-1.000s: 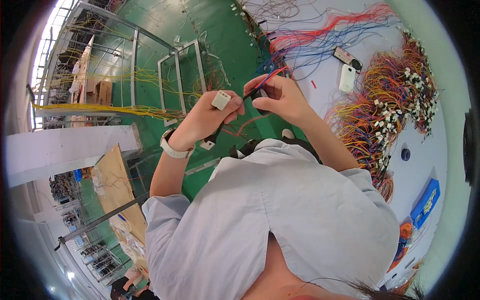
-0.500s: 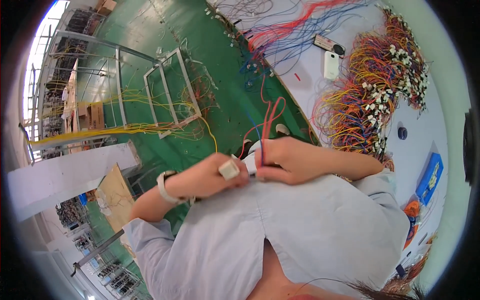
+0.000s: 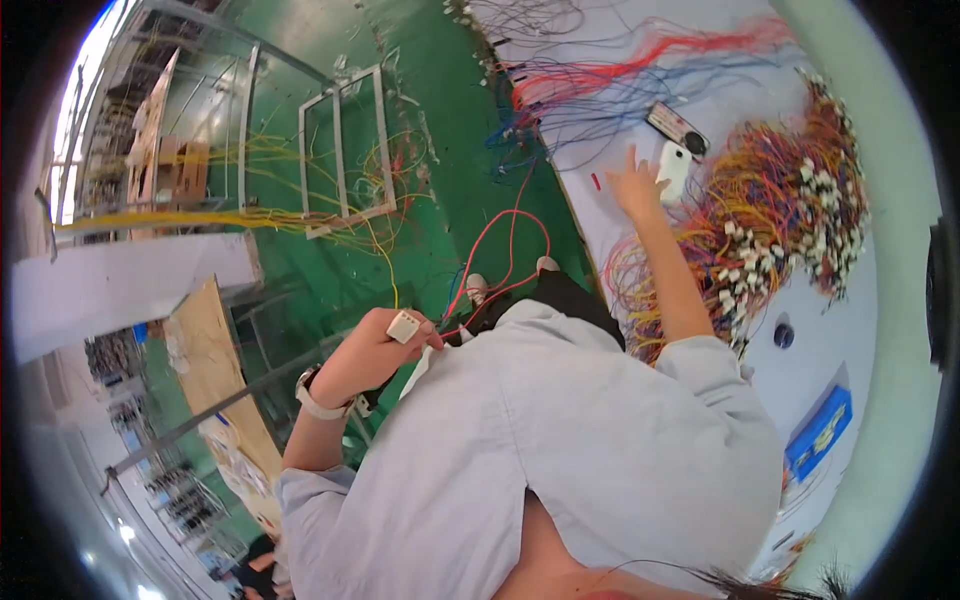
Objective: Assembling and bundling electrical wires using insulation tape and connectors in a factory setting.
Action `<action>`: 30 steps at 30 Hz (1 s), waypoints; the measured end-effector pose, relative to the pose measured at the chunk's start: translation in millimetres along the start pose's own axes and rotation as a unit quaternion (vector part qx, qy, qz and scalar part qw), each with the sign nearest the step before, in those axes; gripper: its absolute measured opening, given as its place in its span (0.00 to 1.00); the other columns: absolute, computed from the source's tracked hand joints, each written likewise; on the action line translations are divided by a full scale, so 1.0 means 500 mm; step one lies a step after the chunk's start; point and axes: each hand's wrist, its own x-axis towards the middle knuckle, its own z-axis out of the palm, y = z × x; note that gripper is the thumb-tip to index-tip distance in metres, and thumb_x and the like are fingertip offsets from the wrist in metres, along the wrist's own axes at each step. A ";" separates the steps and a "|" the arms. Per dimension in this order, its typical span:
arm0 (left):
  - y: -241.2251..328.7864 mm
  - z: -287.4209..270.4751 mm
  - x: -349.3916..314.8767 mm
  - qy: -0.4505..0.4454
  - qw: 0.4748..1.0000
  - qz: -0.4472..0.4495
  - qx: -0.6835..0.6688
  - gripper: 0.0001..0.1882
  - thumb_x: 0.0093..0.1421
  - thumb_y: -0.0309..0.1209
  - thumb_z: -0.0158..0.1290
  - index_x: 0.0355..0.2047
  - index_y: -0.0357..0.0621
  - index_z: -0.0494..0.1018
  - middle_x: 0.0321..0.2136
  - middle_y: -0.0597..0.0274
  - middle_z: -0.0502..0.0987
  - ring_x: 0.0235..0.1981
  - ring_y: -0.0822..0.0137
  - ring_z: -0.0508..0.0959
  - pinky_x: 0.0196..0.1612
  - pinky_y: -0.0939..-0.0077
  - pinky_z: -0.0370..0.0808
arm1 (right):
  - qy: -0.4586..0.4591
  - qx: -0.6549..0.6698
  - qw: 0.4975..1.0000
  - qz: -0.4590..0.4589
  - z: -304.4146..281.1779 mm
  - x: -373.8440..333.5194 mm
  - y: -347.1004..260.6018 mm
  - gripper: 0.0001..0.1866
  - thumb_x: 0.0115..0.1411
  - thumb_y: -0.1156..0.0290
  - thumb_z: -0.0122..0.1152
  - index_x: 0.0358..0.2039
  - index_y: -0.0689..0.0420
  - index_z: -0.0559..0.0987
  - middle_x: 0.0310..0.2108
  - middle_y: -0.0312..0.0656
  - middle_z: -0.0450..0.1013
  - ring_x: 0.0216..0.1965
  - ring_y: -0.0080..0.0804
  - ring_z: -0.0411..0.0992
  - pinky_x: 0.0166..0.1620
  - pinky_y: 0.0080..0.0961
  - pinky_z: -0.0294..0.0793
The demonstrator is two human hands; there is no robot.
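Observation:
My left hand (image 3: 362,352) is closed near my waist, holding a white plug connector (image 3: 403,327) on top of its fingers. A yellow wire (image 3: 393,283) runs away above the connector. From the same fingers a red wire (image 3: 492,222) loops out over the floor, with a blue wire (image 3: 455,285) beside it. My right hand (image 3: 635,190) is stretched over the table with its fingers spread and nothing in them. It is nearest to a white phone-like object (image 3: 676,172) and a small red piece (image 3: 596,181).
Red wires (image 3: 640,62) and blue wires (image 3: 625,90) spread across the far part of the white table (image 3: 590,215). A large bundle of coloured wires with white connectors (image 3: 760,235) lies at right. A blue box (image 3: 820,433) and a dark roll (image 3: 784,335) lie nearer. Metal frames (image 3: 342,150) stand at left.
My right hand has left the wires at my waist and swung out over the table, opening its fingers. My left hand has moved left with the connector. The red wire loop has spread wider.

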 end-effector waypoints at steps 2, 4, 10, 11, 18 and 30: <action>0.010 0.022 0.023 0.012 1.000 -0.004 -0.004 0.13 0.65 0.31 0.46 0.30 0.36 0.76 0.18 0.70 0.69 0.21 0.78 0.64 0.25 0.81 0.62 | -0.062 0.079 0.993 -0.058 -0.054 -0.023 -0.104 0.28 0.61 0.52 0.51 0.54 0.59 0.70 0.50 0.55 0.69 0.49 0.56 0.68 0.48 0.47 0.68; 0.018 0.040 0.028 0.028 0.998 -0.008 -0.064 0.13 0.66 0.32 0.46 0.31 0.36 0.77 0.17 0.70 0.69 0.21 0.78 0.64 0.25 0.82 0.62 | -0.075 0.399 0.840 -0.361 -0.110 -0.109 -0.222 0.15 0.59 0.63 0.55 0.42 0.59 0.73 0.54 0.52 0.67 0.57 0.53 0.63 0.61 0.46 0.57; -0.068 0.067 -0.080 0.180 0.936 0.035 -0.300 0.18 0.67 0.36 0.44 0.43 0.34 0.76 0.16 0.67 0.70 0.17 0.79 0.66 0.23 0.84 0.65 | -0.386 0.498 0.631 -0.452 -0.208 -0.267 -0.382 0.09 0.63 0.69 0.53 0.29 0.59 0.77 0.29 0.43 0.74 0.31 0.36 0.74 0.37 0.31 0.73; -0.090 0.080 -0.099 0.243 0.893 0.083 -0.368 0.19 0.67 0.38 0.44 0.45 0.34 0.75 0.18 0.65 0.73 0.17 0.79 0.67 0.23 0.84 0.67 | -0.369 0.569 0.618 -0.398 -0.214 -0.277 -0.390 0.12 0.64 0.68 0.51 0.26 0.60 0.77 0.21 0.42 0.72 0.22 0.34 0.70 0.27 0.29 0.68; -0.229 0.159 -0.047 0.371 0.624 0.358 -0.588 0.28 0.69 0.41 0.37 0.64 0.38 0.51 0.63 0.49 0.58 0.65 0.56 0.57 0.63 0.64 0.63 | -0.485 0.490 0.635 -0.349 -0.188 -0.419 -0.465 0.15 0.66 0.66 0.47 0.27 0.62 0.75 0.20 0.45 0.71 0.23 0.32 0.70 0.29 0.29 0.68; -0.322 0.229 -0.248 0.234 0.380 0.560 -0.698 0.09 0.71 0.32 0.35 0.40 0.39 0.62 0.19 0.70 0.52 0.16 0.78 0.51 0.19 0.82 0.52 | -0.234 0.492 0.584 -0.602 -0.105 -0.675 -0.528 0.22 0.56 0.55 0.61 0.43 0.57 0.70 0.34 0.46 0.70 0.30 0.41 0.72 0.32 0.35 0.72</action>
